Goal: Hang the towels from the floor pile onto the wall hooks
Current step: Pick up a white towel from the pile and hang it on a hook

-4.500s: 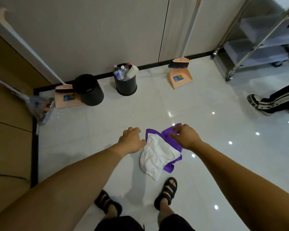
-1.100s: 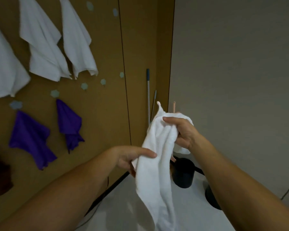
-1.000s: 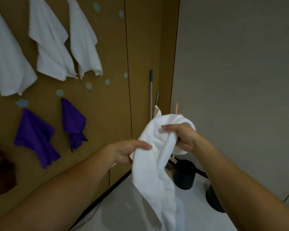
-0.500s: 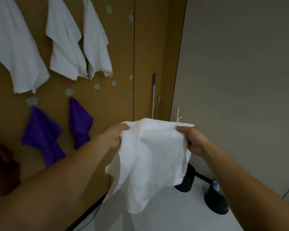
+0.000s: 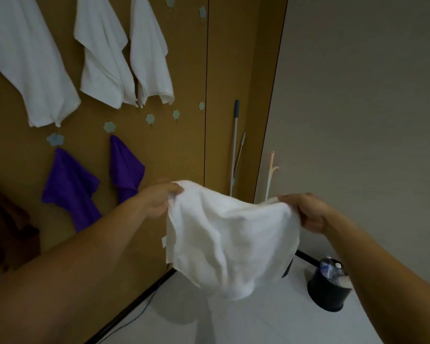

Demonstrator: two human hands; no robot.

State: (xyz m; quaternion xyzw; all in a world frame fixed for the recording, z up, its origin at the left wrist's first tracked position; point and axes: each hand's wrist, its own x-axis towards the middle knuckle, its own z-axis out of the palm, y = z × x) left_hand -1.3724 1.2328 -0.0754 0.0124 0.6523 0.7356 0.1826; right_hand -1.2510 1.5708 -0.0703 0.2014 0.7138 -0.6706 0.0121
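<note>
A white towel [image 5: 229,239] hangs spread between my two hands in front of the brown wall panel [image 5: 186,70]. My left hand [image 5: 157,202] pinches its upper left corner and my right hand [image 5: 308,212] grips its upper right corner. Three white towels [image 5: 102,53] hang from the upper hooks. Below them two purple towels [image 5: 72,189] hang from a lower row. Bare pale hooks [image 5: 150,118] show to the right of the purple towels, and two more [image 5: 202,11] sit near the top. The floor pile is out of view.
A mop handle [image 5: 234,145] leans in the corner where the brown panel meets the grey wall. A black bin [image 5: 327,291] with bottles stands on the white floor at the right. A dark brown cloth [image 5: 8,224] hangs at the far left. A cable runs along the skirting.
I lifted the white towel off the floor pile and turned to the hook wall. Over the last second my hands moved apart and spread the bunched towel out wide.
</note>
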